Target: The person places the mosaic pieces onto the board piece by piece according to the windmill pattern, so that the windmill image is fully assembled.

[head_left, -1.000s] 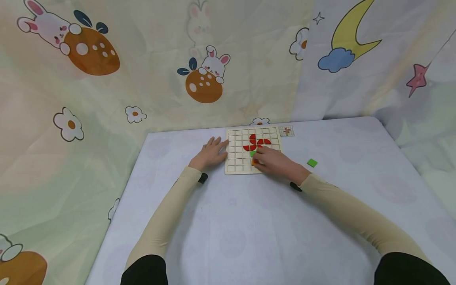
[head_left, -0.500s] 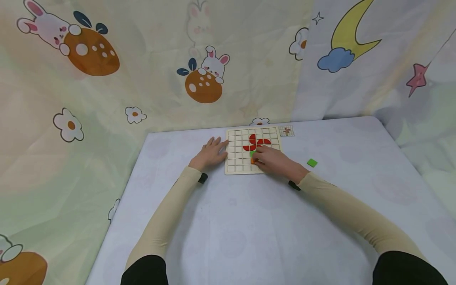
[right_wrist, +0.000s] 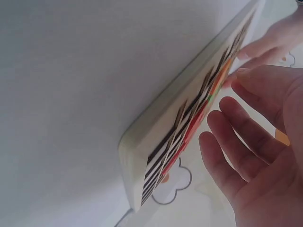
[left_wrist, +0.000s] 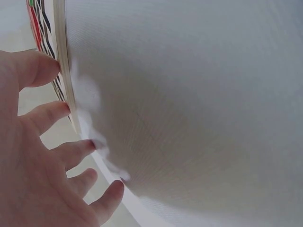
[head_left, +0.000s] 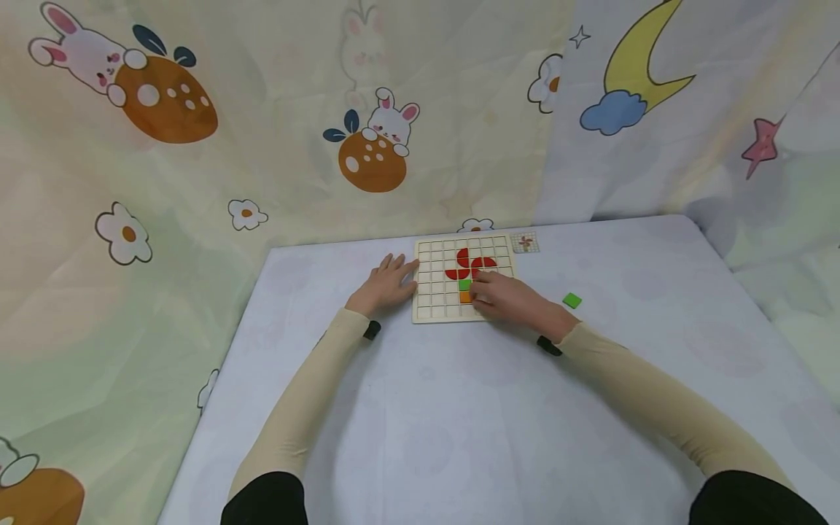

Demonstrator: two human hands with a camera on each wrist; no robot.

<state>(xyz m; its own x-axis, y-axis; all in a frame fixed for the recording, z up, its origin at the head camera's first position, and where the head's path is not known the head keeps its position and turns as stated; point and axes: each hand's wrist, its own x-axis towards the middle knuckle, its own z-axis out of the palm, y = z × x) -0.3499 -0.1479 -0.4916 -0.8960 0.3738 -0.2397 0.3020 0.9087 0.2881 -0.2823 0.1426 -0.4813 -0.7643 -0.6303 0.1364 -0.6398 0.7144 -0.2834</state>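
Note:
A wooden grid board [head_left: 429, 295] lies near the table's far edge. Several red rounded pieces [head_left: 485, 261] form a pinwheel in its cells, with a green tile [head_left: 464, 284] below them and an orange tile [head_left: 465, 297] under that. My left hand [head_left: 382, 283] spreads its fingers, thumb and fingertips touching the board's left edge, also visible in the left wrist view. Over the lower right of the board, my right hand [head_left: 510, 297] has its fingertips beside the orange and green tiles. Its fingers [right_wrist: 227, 137] are loosely bent in the right wrist view, with nothing visible between them.
A loose green tile [head_left: 572, 300] lies on the white table [head_left: 420, 408], right of the board. A small pattern card [head_left: 525, 243] rests against the board's far right corner. A printed cloth [head_left: 282, 146] hangs behind the table.
The right fingertips have shifted slightly right, exposing more of the orange and green tiles in the board. The left hand has stayed at the board's edge.

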